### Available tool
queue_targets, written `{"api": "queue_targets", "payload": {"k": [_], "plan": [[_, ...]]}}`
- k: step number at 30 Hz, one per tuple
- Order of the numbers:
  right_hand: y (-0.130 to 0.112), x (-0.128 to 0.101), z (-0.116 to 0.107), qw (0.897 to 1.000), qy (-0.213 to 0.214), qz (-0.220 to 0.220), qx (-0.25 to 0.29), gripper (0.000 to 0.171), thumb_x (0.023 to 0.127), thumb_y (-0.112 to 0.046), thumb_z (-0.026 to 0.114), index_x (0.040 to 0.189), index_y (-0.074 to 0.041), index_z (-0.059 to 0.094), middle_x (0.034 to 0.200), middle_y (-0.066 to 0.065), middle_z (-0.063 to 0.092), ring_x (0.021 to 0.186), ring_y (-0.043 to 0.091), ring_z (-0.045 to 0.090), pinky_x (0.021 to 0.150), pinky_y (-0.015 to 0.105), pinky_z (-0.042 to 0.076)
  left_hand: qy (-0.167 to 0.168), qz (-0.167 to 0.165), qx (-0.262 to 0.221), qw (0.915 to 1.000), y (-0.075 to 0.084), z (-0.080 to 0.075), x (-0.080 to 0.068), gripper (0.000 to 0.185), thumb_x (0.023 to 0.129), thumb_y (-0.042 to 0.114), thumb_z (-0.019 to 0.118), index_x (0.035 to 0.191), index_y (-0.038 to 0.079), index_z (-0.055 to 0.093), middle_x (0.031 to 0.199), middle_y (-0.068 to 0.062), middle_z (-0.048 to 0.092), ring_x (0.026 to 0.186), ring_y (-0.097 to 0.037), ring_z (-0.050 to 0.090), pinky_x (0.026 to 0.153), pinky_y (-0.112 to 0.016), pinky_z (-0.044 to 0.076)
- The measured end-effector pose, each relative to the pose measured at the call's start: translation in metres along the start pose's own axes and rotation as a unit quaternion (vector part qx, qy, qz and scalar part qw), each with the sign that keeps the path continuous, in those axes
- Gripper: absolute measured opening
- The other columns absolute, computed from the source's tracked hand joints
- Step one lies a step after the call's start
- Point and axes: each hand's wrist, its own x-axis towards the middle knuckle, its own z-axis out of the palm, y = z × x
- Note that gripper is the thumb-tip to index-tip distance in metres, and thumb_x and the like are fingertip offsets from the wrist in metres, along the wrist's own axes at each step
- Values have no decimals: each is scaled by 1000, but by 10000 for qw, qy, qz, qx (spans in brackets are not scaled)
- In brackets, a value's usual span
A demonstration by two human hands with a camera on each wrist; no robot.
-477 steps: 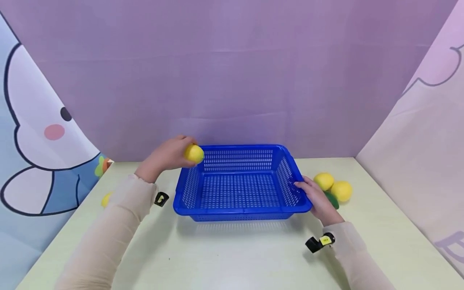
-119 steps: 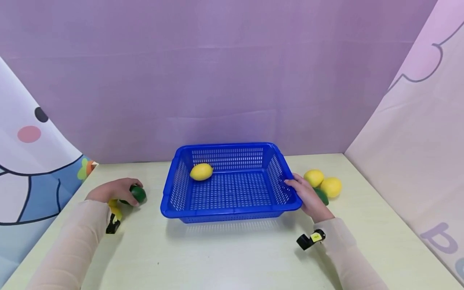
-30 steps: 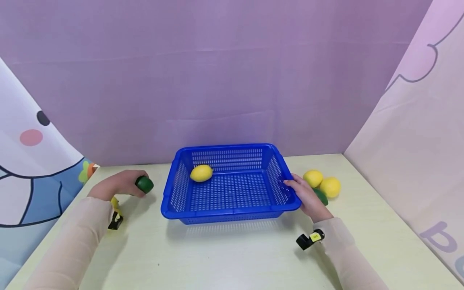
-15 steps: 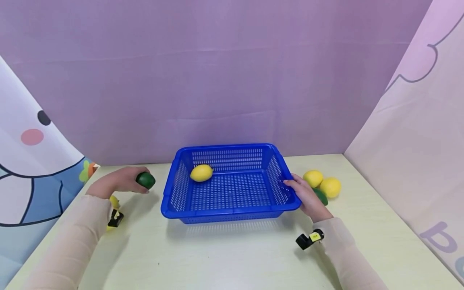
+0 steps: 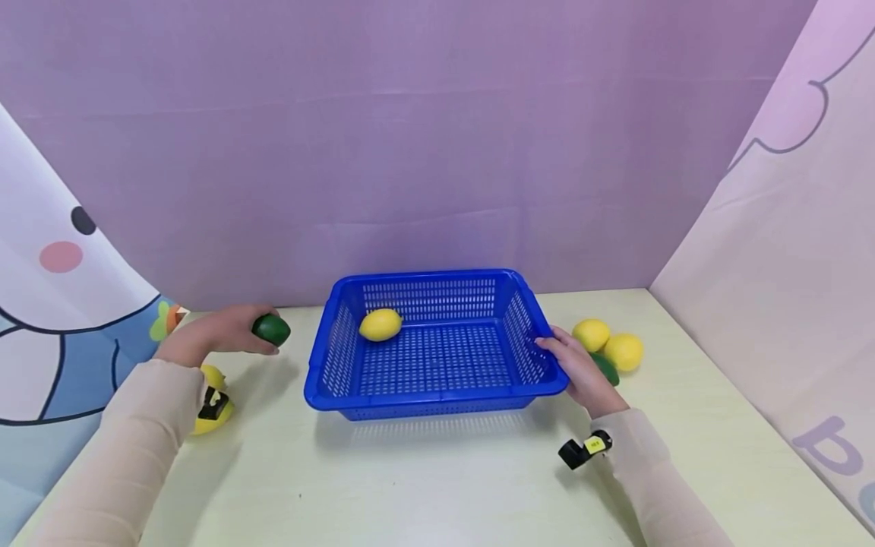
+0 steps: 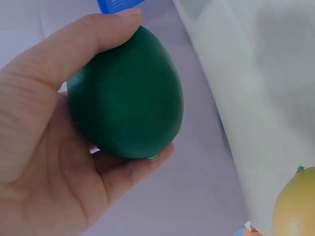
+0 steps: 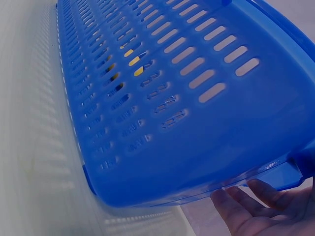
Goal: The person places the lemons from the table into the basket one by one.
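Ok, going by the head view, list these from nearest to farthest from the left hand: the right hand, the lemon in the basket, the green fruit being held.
1. Green fruit: in the left hand itself.
2. Lemon: inside the basket, toward its left end.
3. Right hand: across at the basket's right end, holding its rim.

L hand (image 6: 47, 128) grips dk green fruit (image 6: 130, 93); yellow fruit (image 6: 299, 209) on bench (image 6: 266, 73), btm R; blue basket (image 6: 118, 4) part-cropped @ top.
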Motion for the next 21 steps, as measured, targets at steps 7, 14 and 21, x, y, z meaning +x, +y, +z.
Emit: {"api": "queue_targets", "payload": {"k": [7, 14, 21], "plan": [[0, 2, 1, 10000, 82, 15, -18, 56, 99, -25, 42, 147, -4, 22, 116, 15, 52, 89, 18, 61, 78, 32, 55, 102, 51, 116, 9999, 5, -7, -2, 54, 77, 40, 75, 113, 5, 55, 105, -12, 58, 91, -29, 54, 73, -43, 50], [-1, 1, -1, 10000, -5, 8, 3, 56, 100, -24, 40, 148, -3, 20, 118, 18, 51, 90, 18, 61, 79, 33, 55, 54, 0, 64, 10000, 9, -10, 1, 55, 79, 39, 74, 116, 4, 53, 103, -11, 59, 89, -27, 54, 72, -40, 49], [-1, -1, -1, 10000, -15, -39, 18, 57, 100, -25, 42, 147, -2, 20, 112, 13, 54, 87, 15, 62, 79, 33, 55, 266, 38, 6, 9996, 16, -16, 4, 53, 80, 36, 73, 115, 2, 52, 101, -12, 60, 87, -27, 55, 71, -39, 49]]}}
